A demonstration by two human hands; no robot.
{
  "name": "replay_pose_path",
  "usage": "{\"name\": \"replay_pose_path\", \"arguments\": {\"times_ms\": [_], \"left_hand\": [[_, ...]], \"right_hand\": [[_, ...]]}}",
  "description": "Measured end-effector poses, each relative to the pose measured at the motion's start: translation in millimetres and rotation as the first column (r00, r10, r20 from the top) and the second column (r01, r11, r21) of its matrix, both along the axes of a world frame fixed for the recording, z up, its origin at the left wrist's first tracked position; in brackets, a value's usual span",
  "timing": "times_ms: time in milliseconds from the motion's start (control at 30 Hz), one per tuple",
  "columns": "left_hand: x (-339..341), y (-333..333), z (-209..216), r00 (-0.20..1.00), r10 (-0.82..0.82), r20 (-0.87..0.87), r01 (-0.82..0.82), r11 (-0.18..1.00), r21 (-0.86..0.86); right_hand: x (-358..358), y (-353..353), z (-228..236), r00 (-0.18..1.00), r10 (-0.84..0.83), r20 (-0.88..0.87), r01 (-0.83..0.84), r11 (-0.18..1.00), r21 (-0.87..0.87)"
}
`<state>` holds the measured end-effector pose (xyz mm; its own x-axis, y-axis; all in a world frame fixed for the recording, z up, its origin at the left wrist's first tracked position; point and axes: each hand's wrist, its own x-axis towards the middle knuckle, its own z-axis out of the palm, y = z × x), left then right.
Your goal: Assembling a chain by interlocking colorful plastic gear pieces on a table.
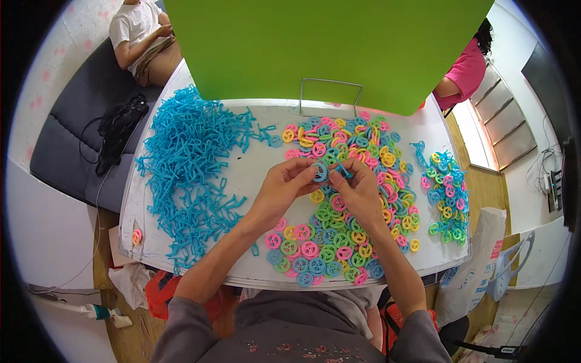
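Observation:
Over the middle of the white table (pixel 257 121), my two hands meet. My left hand (pixel 284 184) pinches a small blue spoked plastic ring (pixel 319 172) between thumb and fingers. In my right hand (pixel 358 190) is a small blue forked plastic piece (pixel 344 170), close beside the ring; whether the two touch I cannot tell. Under and around my hands lie many spoked rings (pixel 327 236) in pink, yellow, green and blue. A large heap of blue forked pieces (pixel 187 139) covers the table's left side.
At the right edge sits a smaller pile of rings with blue pieces (pixel 448 196). A green board (pixel 327 48) with a wire stand (pixel 331 97) rises at the far side. One person (pixel 142 39) sits on a dark sofa (pixel 72 133); another in pink (pixel 463 75) is behind the board.

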<state>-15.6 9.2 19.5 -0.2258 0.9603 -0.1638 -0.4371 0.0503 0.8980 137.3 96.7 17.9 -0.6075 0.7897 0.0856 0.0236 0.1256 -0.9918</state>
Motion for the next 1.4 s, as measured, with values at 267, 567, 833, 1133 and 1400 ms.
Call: {"name": "replay_pose_path", "arguments": {"times_ms": [267,567,833,1133,1400], "left_hand": [[8,0,-6,0.964,0.146,-0.223,-0.102,0.975,0.200],[11,-2,-3,0.948,0.210,-0.238,-0.145,0.954,0.264],[11,-2,2,0.969,0.191,-0.156,-0.154,0.963,0.221],[10,-3,5,0.965,0.185,-0.187,-0.133,0.957,0.258],[12,-2,-1,0.967,0.198,-0.159,-0.150,0.950,0.275]], "right_hand": [[1,3,-10,0.988,0.021,-0.156,-0.053,0.977,-0.209],[-1,-2,-6,0.972,-0.008,-0.233,-0.108,0.869,-0.482],[-3,-7,4,0.991,0.017,-0.133,-0.066,0.926,-0.373],[0,-5,9,0.998,-0.006,0.067,0.004,0.999,0.036],[-8,-13,-1,0.989,-0.148,-0.018,0.149,0.980,0.133]]}}
